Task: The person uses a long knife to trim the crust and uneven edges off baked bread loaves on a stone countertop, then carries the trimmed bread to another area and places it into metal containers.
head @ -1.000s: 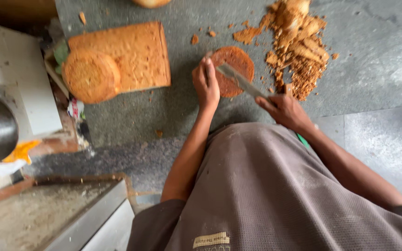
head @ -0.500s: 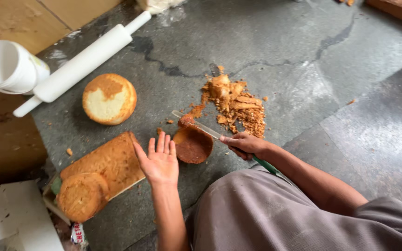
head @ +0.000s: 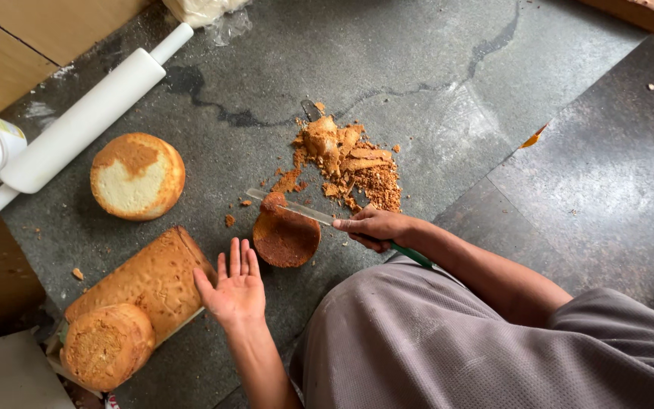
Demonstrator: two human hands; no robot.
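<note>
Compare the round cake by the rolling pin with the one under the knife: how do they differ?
The round cake by the rolling pin shows a pale top with brown crust left in patches; the cake under the knife is dark brown all over. The first lies untouched, apart from both hands; the second has the knife laid across it, held by the right hand, with the open left hand close by. Both are round and lie on the grey stone surface.

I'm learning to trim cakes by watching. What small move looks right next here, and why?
Probably bring the open left hand back onto the small round cake to steady it: the right hand holds the long knife across its top, and nothing braces the cake.
</note>
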